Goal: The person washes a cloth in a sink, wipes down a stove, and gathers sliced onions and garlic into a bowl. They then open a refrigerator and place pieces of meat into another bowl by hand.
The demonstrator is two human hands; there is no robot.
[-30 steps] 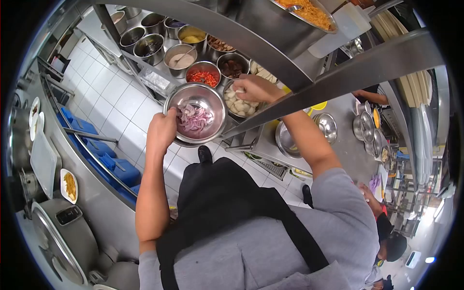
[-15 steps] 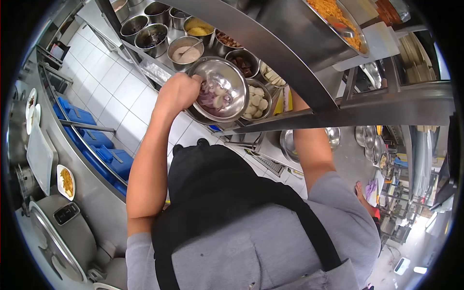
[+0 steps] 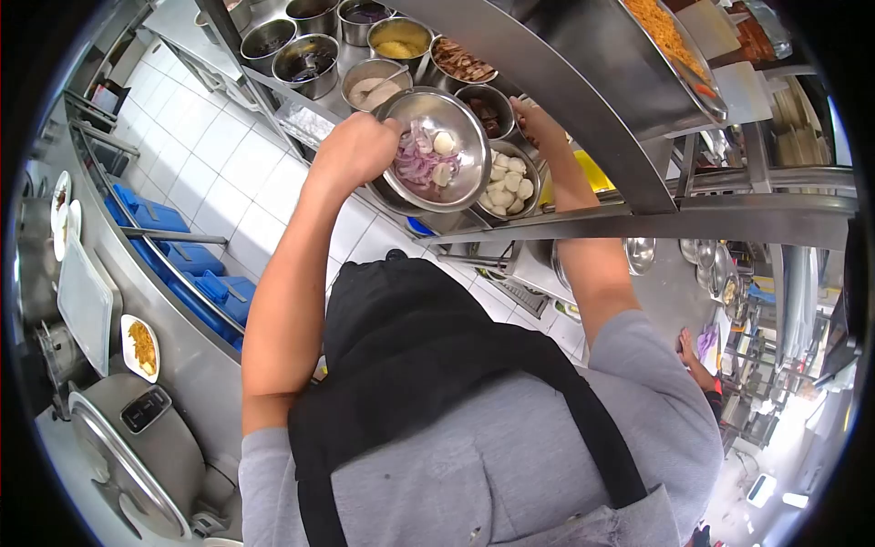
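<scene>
My left hand (image 3: pixel 357 155) grips the rim of a steel bowl (image 3: pixel 469 150), its fingers closed on the edge. Sliced purple onion (image 3: pixel 419 162) and a few pale round pieces lie in this bowl. My right hand (image 3: pixel 540 126) is beyond the metal shelf bar, beside a container of dark brown pieces (image 3: pixel 485 111) and above one of pale round pieces (image 3: pixel 507 185). Its fingers look bent near the containers; what they hold, if anything, is too small to make out.
Several steel containers stand behind the bowl, one with yellow food (image 3: pixel 399 38). A metal shelf bar (image 3: pixel 629 225) crosses over my right forearm. Orange food (image 3: pixel 665 35) fills a tray at upper right. Another person's hand (image 3: pixel 685 346) shows at far right.
My right hand, hidden behind the shelf frame before, now shows by the containers. The view has shifted, and one pale round piece in the bowl stands out more clearly.
</scene>
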